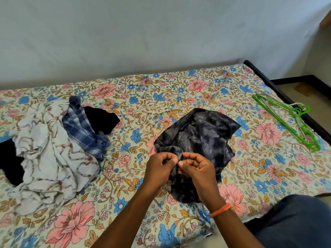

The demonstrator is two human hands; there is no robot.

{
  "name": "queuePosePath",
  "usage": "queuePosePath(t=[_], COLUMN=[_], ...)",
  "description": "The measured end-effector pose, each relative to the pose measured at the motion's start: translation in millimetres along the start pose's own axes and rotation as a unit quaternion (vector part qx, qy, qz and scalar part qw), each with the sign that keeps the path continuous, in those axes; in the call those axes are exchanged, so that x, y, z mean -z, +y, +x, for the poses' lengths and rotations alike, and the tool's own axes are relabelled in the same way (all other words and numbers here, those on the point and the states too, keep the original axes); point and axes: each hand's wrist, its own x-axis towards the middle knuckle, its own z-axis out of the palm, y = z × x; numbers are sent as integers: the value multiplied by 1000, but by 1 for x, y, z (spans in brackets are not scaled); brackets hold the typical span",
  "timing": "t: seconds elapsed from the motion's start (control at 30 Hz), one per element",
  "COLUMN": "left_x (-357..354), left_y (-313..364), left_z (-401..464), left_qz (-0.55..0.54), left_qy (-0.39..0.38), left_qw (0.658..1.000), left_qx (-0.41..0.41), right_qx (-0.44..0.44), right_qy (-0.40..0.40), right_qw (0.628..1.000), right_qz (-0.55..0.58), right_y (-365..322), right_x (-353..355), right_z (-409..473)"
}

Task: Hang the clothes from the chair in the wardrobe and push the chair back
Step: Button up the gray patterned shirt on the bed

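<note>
Both hands, left hand and right hand, pinch the dark shirt; it looks light and limp, better held at the shoulders. Green hangers lie at two o'clock.

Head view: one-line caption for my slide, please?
Both hands, left hand and right hand, pinch a dark patterned garment on the floral bed; green hangers lie nearby.

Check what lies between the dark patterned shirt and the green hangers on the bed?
Nothing in the head view: only bare floral bedsheet lies between the dark patterned shirt and the green hangers.
</note>
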Motion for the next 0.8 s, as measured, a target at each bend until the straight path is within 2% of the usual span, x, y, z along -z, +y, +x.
queuePosePath(t=[0.2, 0.33, 0.53, 0.7, 0.8], left_x=[4, 5, 8, 10, 11], left_y=[-1, 1, -2, 3, 2], left_z=[-2, 0, 0, 1, 2], left_qz=[-13, -14, -29, 26, 35], left_qy=[28, -6, -6, -17, -14], left_qw=[999, 999, 998, 997, 996], left_qx=[-24, -34, -46, -71, -79], right_qx=[35, 60, 125, 145, 128], right_qy=[23, 36, -16, -12, -56], right_qw=[998, 994, 975, 957, 950], right_qz=[-45, -83, -181, -252, -278], right_y=[3, 8, 11, 10, 6], right_x=[-4, -1, 4, 7, 9], right_z=[-1, -1, 5, 7, 11])
